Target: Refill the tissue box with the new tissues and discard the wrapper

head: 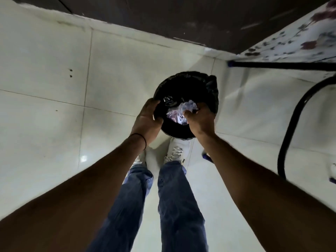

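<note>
While the right hand [200, 119] pinches the crumpled clear plastic wrapper [181, 113] over the round black-lined bin [183, 84], whose near rim the left hand [147, 119] grips, a careless release could drop it outside.

Dim, cool indoor light. A small specular glare spot lies on the tiled floor [84, 158] below and to the left of the left hand [147, 118]. Wide-angle distortion bends the forearms near the lower edge. Motion blur smears the patterned cloth [300, 42] above and to the right of the right hand [200, 120].
</note>
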